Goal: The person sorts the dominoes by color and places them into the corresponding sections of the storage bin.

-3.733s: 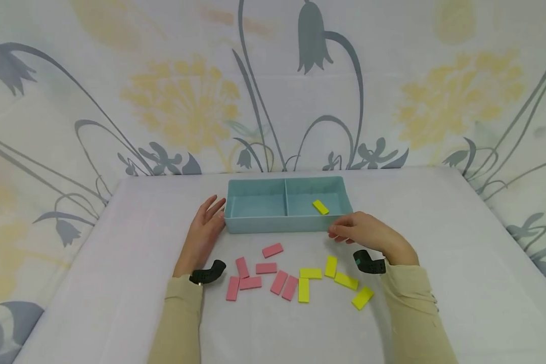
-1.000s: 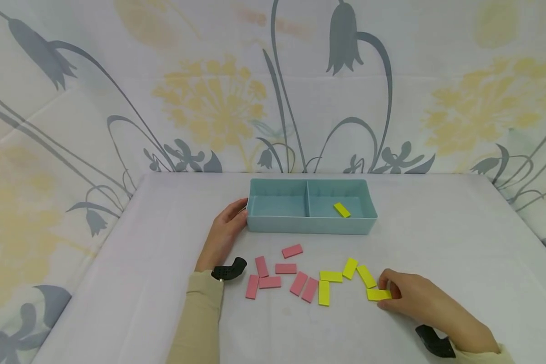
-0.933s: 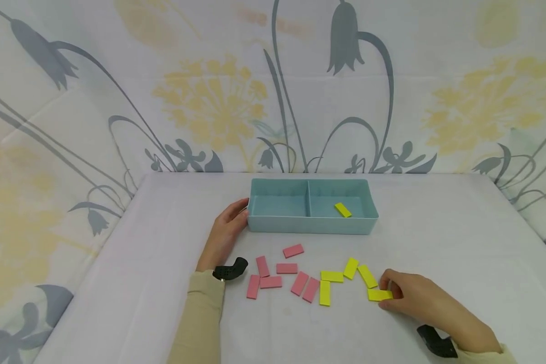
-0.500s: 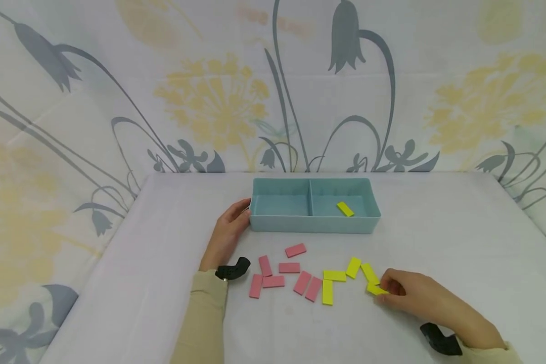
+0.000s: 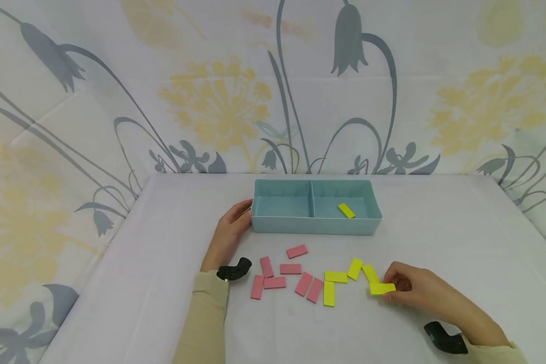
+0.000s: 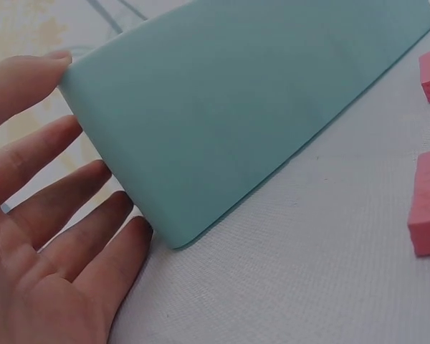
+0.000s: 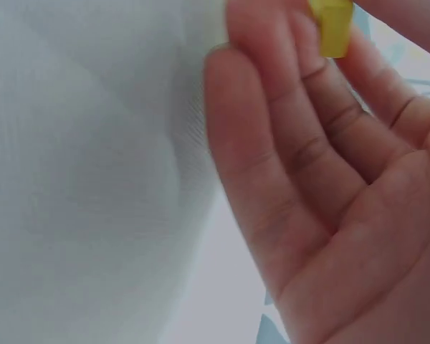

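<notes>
In the head view my right hand (image 5: 420, 293) pinches a flat, oblong yellow block (image 5: 382, 288) between thumb and fingers, at the right end of the yellow group. The right wrist view shows one end of that yellow block (image 7: 335, 29) at the fingertips. My left hand (image 5: 229, 232) rests against the left end of a pale blue two-compartment box (image 5: 311, 225). In the left wrist view, the extended fingers (image 6: 64, 193) touch the end wall of the box (image 6: 222, 115), with the thumb at its top corner. One yellow block (image 5: 346, 211) lies in the right compartment.
Several pink blocks (image 5: 290, 269) lie scattered on the white cloth in front of the box. Right of them lie more yellow blocks, one upright to the view (image 5: 329, 293) and one crosswise (image 5: 335, 276). A flower-patterned cloth (image 5: 218, 101) rises behind the table.
My right hand has gone from the box's front right corner to the yellow blocks, pinched the rightmost one and lifted it slightly. The left hand has stayed at the box. The view has shifted.
</notes>
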`<state>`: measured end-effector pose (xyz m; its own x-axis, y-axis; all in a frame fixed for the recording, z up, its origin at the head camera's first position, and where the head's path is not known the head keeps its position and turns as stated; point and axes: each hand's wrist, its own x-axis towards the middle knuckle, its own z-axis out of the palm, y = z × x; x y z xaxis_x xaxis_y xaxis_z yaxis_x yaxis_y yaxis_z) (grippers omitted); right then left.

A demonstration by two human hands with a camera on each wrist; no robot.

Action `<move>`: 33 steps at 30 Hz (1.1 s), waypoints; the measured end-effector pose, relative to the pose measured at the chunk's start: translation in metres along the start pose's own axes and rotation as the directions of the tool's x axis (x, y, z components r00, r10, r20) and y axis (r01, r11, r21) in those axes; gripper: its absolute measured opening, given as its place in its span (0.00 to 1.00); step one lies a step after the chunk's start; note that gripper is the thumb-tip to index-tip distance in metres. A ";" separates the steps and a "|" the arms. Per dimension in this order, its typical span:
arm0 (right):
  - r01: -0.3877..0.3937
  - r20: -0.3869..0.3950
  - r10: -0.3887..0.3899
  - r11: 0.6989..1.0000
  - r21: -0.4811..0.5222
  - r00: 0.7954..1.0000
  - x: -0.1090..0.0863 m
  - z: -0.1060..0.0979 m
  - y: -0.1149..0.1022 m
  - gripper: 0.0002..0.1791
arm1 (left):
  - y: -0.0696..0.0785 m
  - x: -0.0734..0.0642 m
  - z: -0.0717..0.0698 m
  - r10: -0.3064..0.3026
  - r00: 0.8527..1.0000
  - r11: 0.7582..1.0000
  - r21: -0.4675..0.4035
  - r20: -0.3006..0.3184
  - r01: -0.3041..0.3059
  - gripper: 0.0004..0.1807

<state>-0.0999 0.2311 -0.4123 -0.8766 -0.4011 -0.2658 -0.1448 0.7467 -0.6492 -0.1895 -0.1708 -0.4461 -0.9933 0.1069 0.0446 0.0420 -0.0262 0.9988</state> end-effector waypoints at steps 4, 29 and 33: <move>0.024 -0.069 -0.023 1.000 0.001 0.997 -0.004 -0.005 0.002 0.18 | -0.004 0.001 -0.002 0.011 1.000 1.000 0.008 0.006 -0.011 0.26; 0.160 -0.189 -0.135 0.979 0.124 0.973 0.017 -0.021 -0.009 0.13 | -0.002 0.001 -0.003 0.061 0.992 0.987 0.139 0.112 -0.077 0.24; 0.211 -0.220 -0.178 0.968 0.134 0.959 0.025 -0.021 -0.013 0.11 | -0.002 0.000 -0.005 0.054 0.993 0.981 0.179 0.102 -0.072 0.23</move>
<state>-0.1292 0.2221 -0.3958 -0.9157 -0.4014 0.0174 -0.2634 0.5671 -0.7804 -0.1901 -0.1757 -0.4478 -0.9734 0.2057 0.1009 0.1322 0.1446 0.9806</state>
